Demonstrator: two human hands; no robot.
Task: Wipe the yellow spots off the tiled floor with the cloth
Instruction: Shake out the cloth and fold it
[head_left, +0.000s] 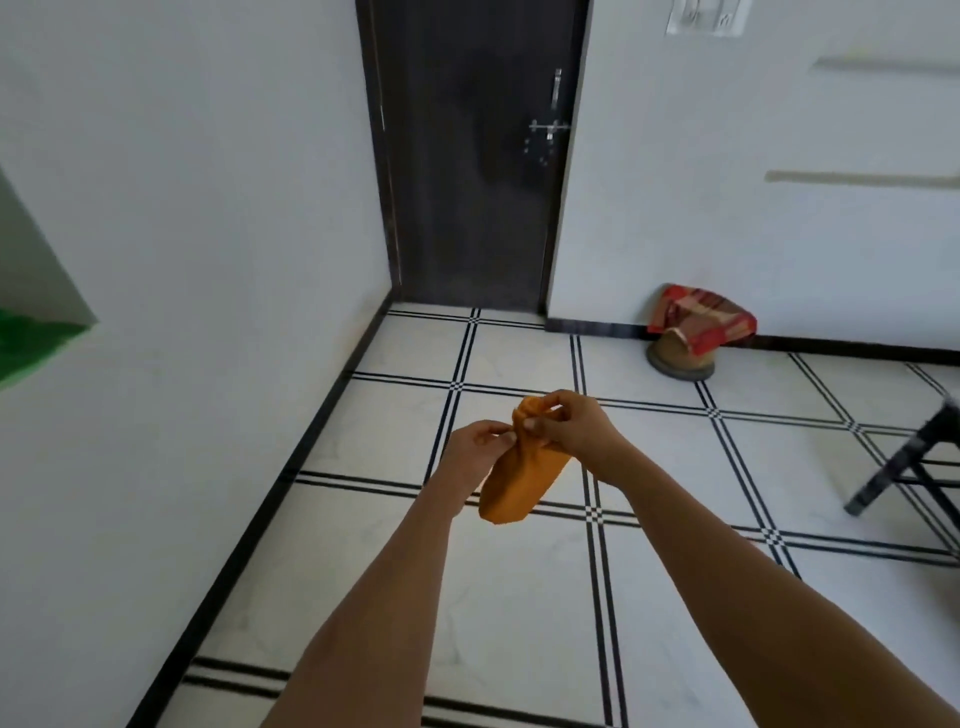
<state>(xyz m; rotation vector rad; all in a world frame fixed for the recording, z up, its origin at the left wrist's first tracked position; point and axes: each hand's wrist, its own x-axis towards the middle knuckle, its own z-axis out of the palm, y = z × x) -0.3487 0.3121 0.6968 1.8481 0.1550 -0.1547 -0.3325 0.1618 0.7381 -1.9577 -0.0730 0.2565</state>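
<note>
An orange cloth (514, 483) hangs in the air in front of me, bunched at its top edge. My left hand (475, 441) pinches that top edge from the left. My right hand (569, 428) grips the same bunched edge from the right, fingers curled over it. Both hands are held well above the white tiled floor (519, 587) with its black double lines. No yellow spots show on the tiles in view.
A white wall (208, 260) runs along the left, a dark closed door (467, 156) stands ahead. A basket under a red patterned cloth (696, 332) sits by the far wall. A dark furniture leg (904, 462) juts in at the right.
</note>
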